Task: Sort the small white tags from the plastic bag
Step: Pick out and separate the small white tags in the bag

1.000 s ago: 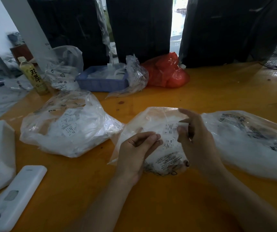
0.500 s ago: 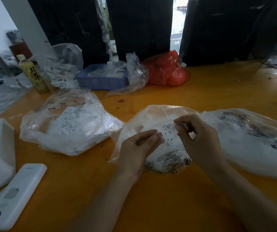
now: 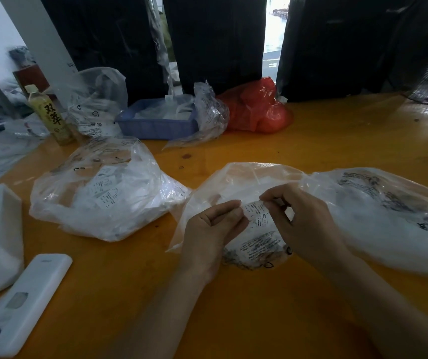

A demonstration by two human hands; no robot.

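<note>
I hold one small white tag between my two hands, a little right of the centre of the frame. My left hand pinches its left edge with curled fingers, and my right hand pinches its upper right corner between thumb and forefinger. The tag is just above the open clear plastic bag, which lies on the orange table. A second clear bag with white contents lies at the right of the frame, touching the first one. A third bag of tags sits at the centre left. In the lower left corner lies a white remote control.
</note>
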